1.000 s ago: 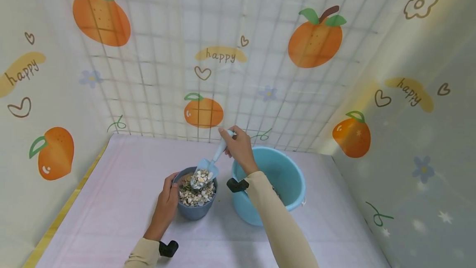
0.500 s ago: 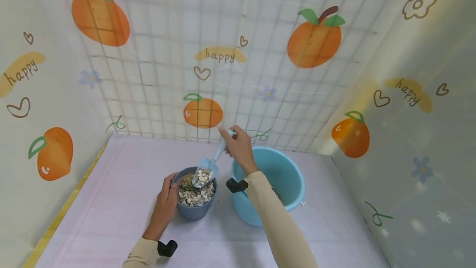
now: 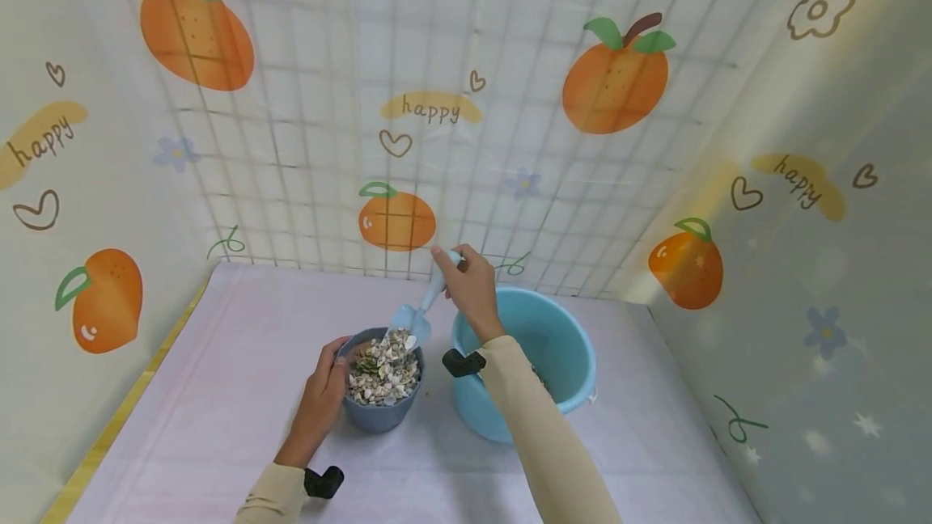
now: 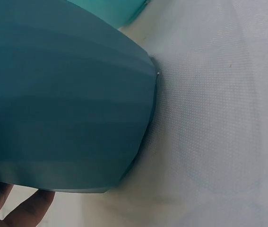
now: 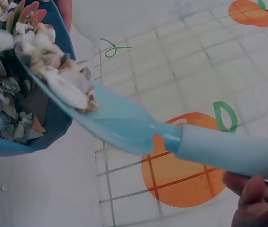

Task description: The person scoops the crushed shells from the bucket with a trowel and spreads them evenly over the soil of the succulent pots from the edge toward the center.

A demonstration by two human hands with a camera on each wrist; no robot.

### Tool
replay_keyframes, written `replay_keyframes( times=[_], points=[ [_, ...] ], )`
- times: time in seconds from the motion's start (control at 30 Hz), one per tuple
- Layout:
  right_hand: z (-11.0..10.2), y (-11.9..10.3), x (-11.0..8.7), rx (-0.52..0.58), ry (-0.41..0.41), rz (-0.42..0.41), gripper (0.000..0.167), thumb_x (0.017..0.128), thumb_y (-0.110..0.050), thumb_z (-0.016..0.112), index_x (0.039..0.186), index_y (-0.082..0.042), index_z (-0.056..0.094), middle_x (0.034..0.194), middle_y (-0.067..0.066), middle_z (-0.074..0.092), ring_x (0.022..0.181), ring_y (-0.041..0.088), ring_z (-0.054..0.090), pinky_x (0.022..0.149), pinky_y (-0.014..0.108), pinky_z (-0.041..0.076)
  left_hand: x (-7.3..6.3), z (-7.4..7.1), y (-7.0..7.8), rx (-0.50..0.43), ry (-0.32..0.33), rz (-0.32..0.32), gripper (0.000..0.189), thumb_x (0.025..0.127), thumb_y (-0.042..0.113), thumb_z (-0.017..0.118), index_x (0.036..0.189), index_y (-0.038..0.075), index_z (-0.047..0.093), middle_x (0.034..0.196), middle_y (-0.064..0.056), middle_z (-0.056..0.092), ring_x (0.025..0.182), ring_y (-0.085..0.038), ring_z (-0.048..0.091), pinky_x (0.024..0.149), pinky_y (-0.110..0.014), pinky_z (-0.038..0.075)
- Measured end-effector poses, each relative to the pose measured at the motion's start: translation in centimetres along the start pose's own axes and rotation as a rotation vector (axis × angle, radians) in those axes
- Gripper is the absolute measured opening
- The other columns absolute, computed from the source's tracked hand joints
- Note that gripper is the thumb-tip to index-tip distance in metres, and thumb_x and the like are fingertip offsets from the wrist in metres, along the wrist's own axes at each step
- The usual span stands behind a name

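Observation:
My right hand grips the handle of a small light-blue toy shovel, tilted down to the left over a blue-grey flower pot. Bits of shell and small sea snails lie on its blade, right at the pot's rim. More shell pieces fill the pot around a succulent with green and reddish leaves. My left hand holds the pot by its left side near the rim. The left wrist view shows the pot's outer wall, with fingertips beside it.
A larger light-blue bucket stands right of the pot, partly behind my right forearm, with some shell bits at its bottom. A pale cloth covers the table. Fruit-printed sheets hang at the back and on both sides.
The shovel's blade has tipped, and shells have slid off it into the pot, so the heap near the succulent is higher. My right hand has shifted slightly; the left still holds the pot.

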State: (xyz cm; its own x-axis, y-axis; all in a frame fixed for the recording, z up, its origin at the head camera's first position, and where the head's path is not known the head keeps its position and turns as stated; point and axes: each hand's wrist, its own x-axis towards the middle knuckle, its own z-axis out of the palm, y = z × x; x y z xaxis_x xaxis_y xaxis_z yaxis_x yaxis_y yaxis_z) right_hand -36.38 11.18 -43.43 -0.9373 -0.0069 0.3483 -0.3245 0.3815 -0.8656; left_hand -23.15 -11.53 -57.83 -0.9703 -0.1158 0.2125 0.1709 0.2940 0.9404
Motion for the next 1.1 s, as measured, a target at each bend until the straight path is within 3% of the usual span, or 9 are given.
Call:
replay_keyframes(
  times=[0.2, 0.37, 0.5, 0.63, 0.77, 0.9, 1.1],
  points=[
    [-0.07, -0.01, 0.02, -0.006, 0.016, -0.029, 0.038, 0.100, -0.051, 0.069, 0.097, -0.013, 0.070, 0.056, 0.009, 0.054, 0.058, 0.044, 0.062, 0.054, 0.041, 0.046, 0.17, -0.32, 0.11, -0.001, -0.023, 0.000, 0.041, 0.116, 0.025, 0.034, 0.154, 0.013, 0.046, 0.091, -0.006, 0.054, 0.081, -0.022, 0.051, 0.070, -0.036, 0.044],
    [-0.21, 0.00, 0.00, -0.031, 0.038, -0.068, 0.035, 0.101, -0.049, 0.067, 0.095, -0.015, 0.070, 0.056, 0.006, 0.052, 0.051, 0.028, 0.059, 0.052, 0.040, 0.046, 0.36, -0.49, 0.31, 0.002, -0.035, -0.008, 0.041, 0.116, 0.025, 0.034, 0.153, 0.012, 0.047, 0.096, -0.007, 0.056, 0.086, -0.022, 0.052, 0.075, -0.037, 0.046],
    [-0.25, 0.01, -0.05, -0.023, 0.038, -0.087, 0.031, 0.102, -0.049, 0.067, 0.093, -0.019, 0.069, 0.058, 0.006, 0.051, 0.053, 0.025, 0.058, 0.052, 0.039, 0.047, 0.44, -0.62, 0.56, -0.003, -0.048, -0.013, 0.043, 0.116, 0.025, 0.034, 0.154, 0.011, 0.048, 0.123, -0.014, 0.063, 0.103, -0.026, 0.056, 0.089, -0.047, 0.045],
    [-0.19, 0.01, -0.05, -0.006, 0.019, -0.100, 0.025, 0.102, -0.046, 0.067, 0.096, -0.022, 0.069, 0.059, 0.006, 0.050, 0.056, 0.029, 0.059, 0.051, 0.039, 0.045, 0.53, -0.67, 0.50, -0.006, -0.057, -0.015, 0.043, 0.116, 0.025, 0.034, 0.155, 0.011, 0.047, 0.145, -0.015, 0.057, 0.113, -0.029, 0.055, 0.096, -0.052, 0.042],
    [-0.07, -0.04, -0.02, 0.006, 0.003, -0.111, 0.017, 0.103, -0.040, 0.068, 0.100, -0.023, 0.070, 0.061, 0.005, 0.052, 0.057, 0.028, 0.059, 0.052, 0.039, 0.044, 0.61, -0.62, 0.30, -0.001, -0.056, -0.015, 0.044, 0.116, 0.025, 0.033, 0.155, 0.011, 0.047, 0.141, -0.015, 0.058, 0.105, -0.030, 0.054, 0.090, -0.050, 0.043],
    [0.00, -0.13, -0.01, 0.022, -0.013, -0.128, 0.014, 0.104, -0.037, 0.067, 0.102, -0.023, 0.070, 0.061, 0.006, 0.055, 0.055, 0.028, 0.058, 0.050, 0.038, 0.044, 0.60, -0.64, 0.30, 0.006, -0.056, -0.006, 0.044, 0.116, 0.026, 0.033, 0.155, 0.011, 0.047, 0.144, -0.014, 0.057, 0.109, -0.028, 0.056, 0.092, -0.049, 0.044],
    [0.15, 0.11, 0.20, 0.050, -0.031, -0.158, 0.025, 0.104, -0.047, 0.065, 0.106, -0.022, 0.070, 0.063, 0.006, 0.061, 0.050, 0.026, 0.058, 0.048, 0.042, 0.051, 0.53, -0.67, 0.37, -0.004, -0.052, 0.019, 0.042, 0.116, 0.026, 0.034, 0.152, 0.010, 0.050, 0.125, -0.014, 0.063, 0.088, -0.024, 0.054, 0.075, -0.039, 0.046]
  ],
)
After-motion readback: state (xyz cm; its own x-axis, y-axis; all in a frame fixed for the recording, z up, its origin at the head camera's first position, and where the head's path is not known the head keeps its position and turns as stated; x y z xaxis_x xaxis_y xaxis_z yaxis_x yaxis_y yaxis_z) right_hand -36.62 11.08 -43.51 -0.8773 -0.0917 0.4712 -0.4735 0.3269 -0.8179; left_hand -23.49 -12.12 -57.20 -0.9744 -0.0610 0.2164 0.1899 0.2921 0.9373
